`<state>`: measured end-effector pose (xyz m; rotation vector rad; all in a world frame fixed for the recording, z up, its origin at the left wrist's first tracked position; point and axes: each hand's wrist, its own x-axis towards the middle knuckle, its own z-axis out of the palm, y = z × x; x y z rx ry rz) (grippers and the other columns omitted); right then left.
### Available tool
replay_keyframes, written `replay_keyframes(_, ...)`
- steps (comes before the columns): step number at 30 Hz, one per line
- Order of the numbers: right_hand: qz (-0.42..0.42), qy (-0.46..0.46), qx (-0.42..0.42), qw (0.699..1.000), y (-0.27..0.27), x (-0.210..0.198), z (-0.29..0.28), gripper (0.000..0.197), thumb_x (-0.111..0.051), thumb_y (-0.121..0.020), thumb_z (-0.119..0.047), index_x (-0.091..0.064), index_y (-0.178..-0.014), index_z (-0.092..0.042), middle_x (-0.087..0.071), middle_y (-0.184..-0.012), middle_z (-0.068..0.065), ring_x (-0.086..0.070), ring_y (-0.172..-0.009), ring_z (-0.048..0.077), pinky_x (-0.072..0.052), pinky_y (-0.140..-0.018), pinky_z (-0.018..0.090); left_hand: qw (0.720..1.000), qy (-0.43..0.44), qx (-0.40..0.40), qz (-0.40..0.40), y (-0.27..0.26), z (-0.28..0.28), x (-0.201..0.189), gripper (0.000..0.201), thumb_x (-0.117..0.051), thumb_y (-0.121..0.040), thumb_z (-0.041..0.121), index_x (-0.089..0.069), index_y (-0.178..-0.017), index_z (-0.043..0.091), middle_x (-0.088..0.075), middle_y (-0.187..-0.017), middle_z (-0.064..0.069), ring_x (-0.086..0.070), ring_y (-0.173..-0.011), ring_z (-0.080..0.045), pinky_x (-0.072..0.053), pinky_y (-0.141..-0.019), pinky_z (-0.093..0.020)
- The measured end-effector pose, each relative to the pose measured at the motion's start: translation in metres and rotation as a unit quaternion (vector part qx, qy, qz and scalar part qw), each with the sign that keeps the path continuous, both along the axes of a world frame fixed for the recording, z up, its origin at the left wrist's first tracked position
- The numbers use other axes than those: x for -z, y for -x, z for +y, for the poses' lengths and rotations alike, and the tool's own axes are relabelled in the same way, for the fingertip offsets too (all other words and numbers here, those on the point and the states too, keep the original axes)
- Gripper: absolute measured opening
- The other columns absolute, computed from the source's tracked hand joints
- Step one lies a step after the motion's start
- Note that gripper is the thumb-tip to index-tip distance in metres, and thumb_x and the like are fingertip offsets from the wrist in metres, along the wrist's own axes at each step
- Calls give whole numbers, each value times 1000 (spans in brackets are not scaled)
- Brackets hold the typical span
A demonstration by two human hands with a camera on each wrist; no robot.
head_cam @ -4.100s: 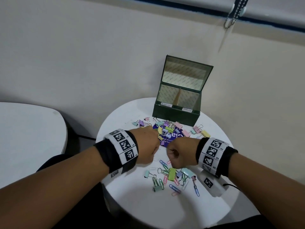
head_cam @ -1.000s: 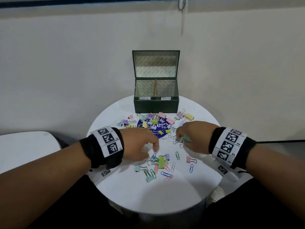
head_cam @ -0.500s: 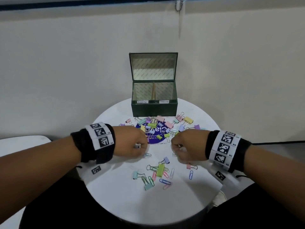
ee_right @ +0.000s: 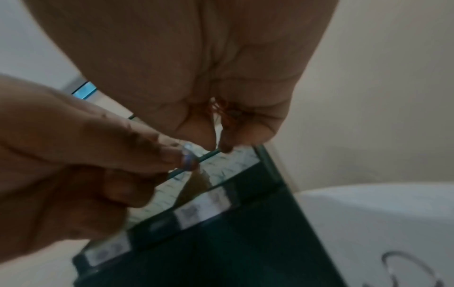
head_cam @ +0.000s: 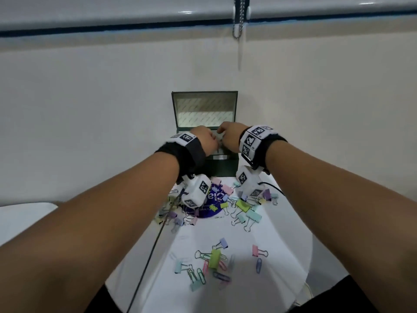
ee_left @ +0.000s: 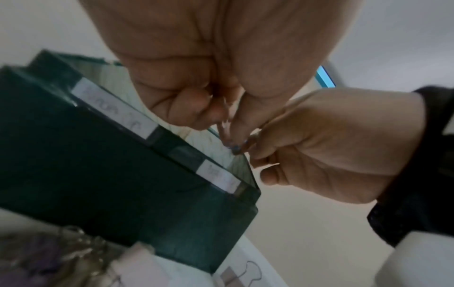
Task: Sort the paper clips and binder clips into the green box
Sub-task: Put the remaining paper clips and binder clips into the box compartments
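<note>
The green box (head_cam: 222, 169) stands open at the table's far edge, its lid (head_cam: 204, 109) upright, with two white labels on its front rim (ee_left: 111, 109). Both hands hover close together over the box's opening. My left hand (head_cam: 206, 138) pinches a few paper clips (ee_left: 227, 128), pinkish and blue, at its fingertips (ee_left: 236, 132). My right hand (head_cam: 228, 136) is curled round some reddish wire clips (ee_right: 218, 110); what kind they are is unclear. Which compartment each hand is over cannot be told. Many pastel binder clips (head_cam: 244, 207) and paper clips (head_cam: 222, 277) lie loose on the round white table (head_cam: 282, 245).
A purple round sticker (head_cam: 213, 205) lies under the clip pile in front of the box. A thin black cable (head_cam: 146, 263) runs down from my left wrist. A second white table (head_cam: 20, 220) sits at the left. A blind chain (head_cam: 240, 16) hangs on the wall.
Both hands rose from the clip pile on the table and moved forward over the open box, carrying clips. The head view came closer and tilted up.
</note>
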<state>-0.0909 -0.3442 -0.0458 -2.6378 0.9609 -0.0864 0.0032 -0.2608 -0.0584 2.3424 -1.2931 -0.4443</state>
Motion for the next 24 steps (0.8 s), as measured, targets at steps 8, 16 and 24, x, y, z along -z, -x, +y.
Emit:
replay_keyframes(8, -31, -8, -39, 999, 26, -6, 5, 50, -53, -92, -6, -53, -138, -25, -52, -143, 6, -53, -126, 26, -47, -97, 31, 986, 114, 5, 118, -6, 29, 1, 34, -63, -89, 6, -68, -121, 18, -73, -105, -6, -71, -94, -24, -58, -88, -39)
replay_keyframes(16, 165, 20, -292, 942, 102, 37, 101, 21, -55, -92, -22, -68, -103, -35, -67, -99, -14, -61, -91, 9, -52, -88, 30, 940, -188, 272, -83, 34, 157, 18, 10, -74, -80, 42, -65, -84, 42, -66, -85, 20, -61, -77, 4, -53, -76, -22)
replay_keyframes(24, 185, 100, -269, 940, 112, 55, 115, 20, -60, -91, -28, -62, -110, -32, -56, -106, -9, -60, -98, 18, -52, -81, 33, 926, -216, 285, -125, 51, 187, 43, 35, -71, -79, 53, -65, -109, 37, -61, -93, 15, -58, -84, -4, -53, -79, -29)
